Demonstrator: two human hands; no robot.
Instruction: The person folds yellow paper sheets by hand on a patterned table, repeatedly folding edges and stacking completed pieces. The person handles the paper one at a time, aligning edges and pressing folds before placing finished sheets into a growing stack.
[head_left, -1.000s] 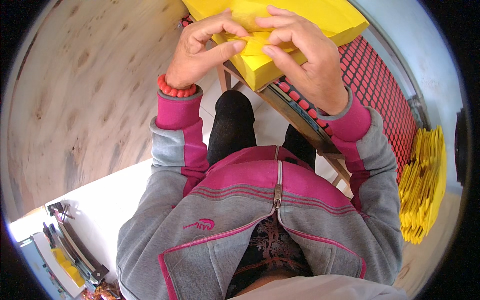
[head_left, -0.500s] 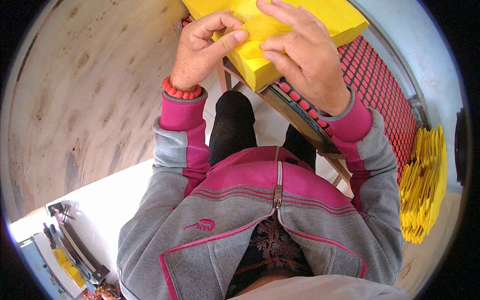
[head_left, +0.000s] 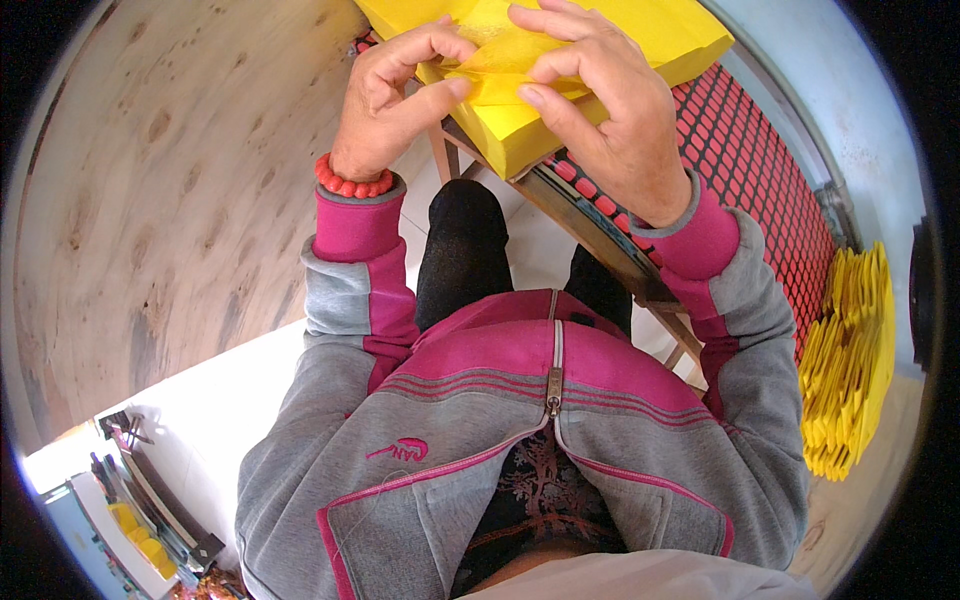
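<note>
Atop the yellow paper stack [head_left: 600, 100] on the counter [head_left: 600, 250]: folding the top sheet [head_left: 505, 75].
Left hand [head_left: 395, 110] and right hand [head_left: 600, 110] fingers pinched shut on it; best creased with edges aligned, pressed flat.

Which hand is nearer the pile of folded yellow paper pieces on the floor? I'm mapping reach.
Right. The right hand works on the yellow paper stack, on the same side as the pile of folded yellow paper pieces; the left hand is farther across.
</note>
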